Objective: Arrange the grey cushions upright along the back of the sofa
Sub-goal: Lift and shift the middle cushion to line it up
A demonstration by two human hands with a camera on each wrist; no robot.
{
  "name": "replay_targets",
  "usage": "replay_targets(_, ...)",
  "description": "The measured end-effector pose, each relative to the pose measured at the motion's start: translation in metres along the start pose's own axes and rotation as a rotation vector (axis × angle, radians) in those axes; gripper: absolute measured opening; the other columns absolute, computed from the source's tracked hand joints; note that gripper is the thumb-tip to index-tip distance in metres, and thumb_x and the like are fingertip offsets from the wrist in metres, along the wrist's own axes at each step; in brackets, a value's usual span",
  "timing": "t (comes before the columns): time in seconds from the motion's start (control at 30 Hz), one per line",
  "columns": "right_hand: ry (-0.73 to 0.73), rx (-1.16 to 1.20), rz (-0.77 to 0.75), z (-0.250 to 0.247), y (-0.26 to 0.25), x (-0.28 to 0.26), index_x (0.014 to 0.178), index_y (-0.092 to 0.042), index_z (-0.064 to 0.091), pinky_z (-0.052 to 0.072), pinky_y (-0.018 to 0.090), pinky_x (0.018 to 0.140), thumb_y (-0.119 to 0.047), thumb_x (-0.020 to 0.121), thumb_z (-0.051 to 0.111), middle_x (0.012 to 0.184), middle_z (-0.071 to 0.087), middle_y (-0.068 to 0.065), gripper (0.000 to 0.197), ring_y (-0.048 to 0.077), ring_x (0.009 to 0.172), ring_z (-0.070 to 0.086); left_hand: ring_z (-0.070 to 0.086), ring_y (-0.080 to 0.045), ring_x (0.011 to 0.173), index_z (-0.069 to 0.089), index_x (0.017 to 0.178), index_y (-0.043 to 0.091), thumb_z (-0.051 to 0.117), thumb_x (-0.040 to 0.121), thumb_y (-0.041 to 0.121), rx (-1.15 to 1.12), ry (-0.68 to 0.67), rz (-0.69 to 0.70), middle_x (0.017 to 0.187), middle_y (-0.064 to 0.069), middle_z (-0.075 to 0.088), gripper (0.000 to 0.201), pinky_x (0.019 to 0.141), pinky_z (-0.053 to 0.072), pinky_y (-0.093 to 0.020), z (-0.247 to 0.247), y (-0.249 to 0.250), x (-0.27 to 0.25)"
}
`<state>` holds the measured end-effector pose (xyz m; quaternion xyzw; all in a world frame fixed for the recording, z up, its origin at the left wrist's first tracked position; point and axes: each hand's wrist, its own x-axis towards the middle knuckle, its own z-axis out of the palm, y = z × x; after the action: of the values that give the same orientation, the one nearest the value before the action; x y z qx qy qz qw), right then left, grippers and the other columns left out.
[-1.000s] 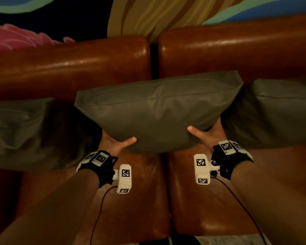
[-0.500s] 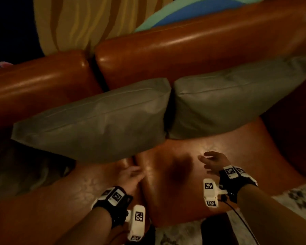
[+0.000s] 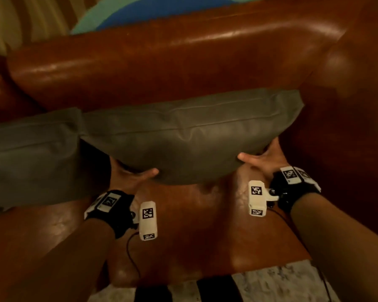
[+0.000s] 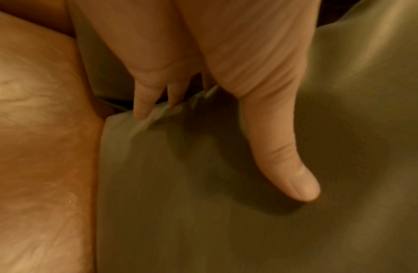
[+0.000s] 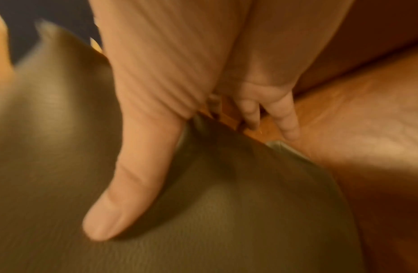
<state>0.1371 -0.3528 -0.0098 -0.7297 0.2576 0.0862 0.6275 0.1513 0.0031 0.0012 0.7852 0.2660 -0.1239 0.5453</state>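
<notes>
No readable text, only square coded markers on wrist mounts [image 3: 148,220]

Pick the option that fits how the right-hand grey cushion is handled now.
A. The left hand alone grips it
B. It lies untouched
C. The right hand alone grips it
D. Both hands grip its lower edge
D: the left hand and the right hand each hold the grey cushion at its lower edge, thumbs on its front.

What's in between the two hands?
The grey cushion. The left hand grips its lower left edge and the right hand its lower right, thumbs in front; the head view shows this.
</notes>
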Motion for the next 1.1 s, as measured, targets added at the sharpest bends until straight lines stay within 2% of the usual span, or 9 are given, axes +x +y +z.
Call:
replay_targets(0.23, -0.047, 0.138, 0.013, -0.012, -0.002, 0.012, 0.145, -0.006, 0.047, 0.06, 0.017, 0.082, 0.01, 0.067, 0.088, 0.124, 0.071, 0.005, 0.09, 0.001, 0.101, 0.073, 0.07, -0.021, 0.107, 0.059, 0.129, 0.005, 0.097, 0.049, 0.021, -0.063, 0.001, -0.005, 0.122, -0.013, 0.07, 0.09, 0.09, 0.059, -0.037, 0.025, 0.006, 0.007)
replay_targets(0.4, 0.047, 0.25, -0.005, -0.071, -0.021, 0.004, 0.131, -0.038, 0.059, 0.052, 0.058, 0.105, -0.047, 0.038, 0.103, 0.132, 0.072, 0.0, 0.103, 0.024, 0.123, 0.068, 0.069, -0.01, 0.098, 0.066, 0.112, 0.016, 0.093, 0.06, 0.01, -0.024, -0.182, 0.038, 0.108, 0.002, 0.071, 0.059, 0.089, 0.053, -0.025, 0.095, 0.026, 0.003)
replay_targets(0.47, 0.03, 0.273, -0.004, -0.08, -0.026, 0.001, 0.131, -0.045, 0.056, 0.053, 0.057, 0.104, -0.052, 0.035, 0.101, 0.131, 0.072, -0.009, 0.107, 0.018, 0.123, 0.069, 0.069, -0.002, 0.098, 0.067, 0.109, 0.023, 0.097, 0.051, 0.035, -0.013, -0.188, 0.069, 0.106, 0.009, 0.072, 0.067, 0.09, 0.054, -0.024, 0.11, 0.032, 0.006)
replay_targets(0.53, 0.031, 0.296, 0.001, -0.077, -0.021, 0.005, 0.141, -0.04, 0.049, 0.052, 0.057, 0.107, -0.047, 0.041, 0.099, 0.133, 0.07, -0.01, 0.112, 0.016, 0.125, 0.067, 0.068, -0.009, 0.11, 0.06, 0.127, 0.017, 0.094, 0.036, 0.059, 0.015, -0.139, 0.092, 0.122, 0.002, 0.07, 0.105, 0.097, 0.054, -0.031, 0.109, 0.035, 0.009)
replay_targets(0.67, 0.209, 0.362, 0.071, -0.061, -0.001, 0.001, 0.152, -0.037, 0.04, 0.05, 0.057, 0.109, -0.053, 0.046, 0.1, 0.145, 0.062, -0.004, 0.123, 0.019, 0.132, 0.061, 0.052, -0.011, 0.125, 0.023, 0.152, 0.019, 0.093, 0.062, 0.023, -0.111, -0.083, 0.043, 0.142, 0.004, 0.048, 0.115, 0.095, 0.051, -0.019, 0.092, 0.029, -0.004)
replay_targets(0.77, 0.282, 0.333, 0.373, -0.047, 0.024, -0.019, 0.161, -0.033, 0.026, 0.06, 0.054, 0.09, -0.075, 0.048, 0.09, 0.145, 0.054, -0.002, 0.137, 0.024, 0.125, 0.061, 0.055, -0.028, 0.126, 0.033, 0.15, 0.025, 0.08, 0.053, 0.071, -0.157, -0.141, -0.309, 0.144, -0.003, 0.053, 0.117, 0.1, 0.051, -0.049, 0.098, 0.012, -0.023)
replay_targets(0.83, 0.191, 0.457, 0.609, -0.038, 0.056, -0.03, 0.158, -0.04, 0.028, 0.059, 0.068, 0.083, -0.087, 0.029, 0.085, 0.144, 0.054, 0.007, 0.149, 0.042, 0.114, 0.067, 0.056, -0.036, 0.121, 0.038, 0.148, 0.022, 0.065, 0.063, 0.072, -0.344, -0.287, -0.578, 0.138, -0.007, 0.051, 0.102, 0.093, 0.053, -0.056, 0.113, 0.0, -0.04)
replay_targets(0.97, -0.042, 0.776, 0.678, -0.011, 0.092, -0.018, 0.154, -0.045, 0.037, 0.043, 0.076, 0.103, -0.092, 0.035, 0.079, 0.15, 0.047, 0.02, 0.135, 0.051, 0.128, 0.058, 0.055, -0.043, 0.121, 0.027, 0.154, 0.027, 0.084, 0.034, 0.069, -0.793, -0.365, -0.668, 0.159, -0.015, 0.032, 0.139, 0.086, 0.054, -0.062, 0.147, -0.016, -0.037)
replay_targets(1.1, -0.043, 0.948, 0.547, 0.008, 0.074, 0.013, 0.128, -0.023, 0.06, 0.045, 0.069, 0.103, -0.077, 0.012, 0.09, 0.11, 0.078, 0.013, 0.132, 0.038, 0.117, 0.067, 0.038, -0.047, 0.139, 0.025, 0.154, 0.019, 0.093, 0.017, 0.057, -1.031, -0.371, -0.697, 0.158, -0.02, 0.032, 0.157, 0.092, 0.051, -0.066, 0.165, -0.01, -0.016)
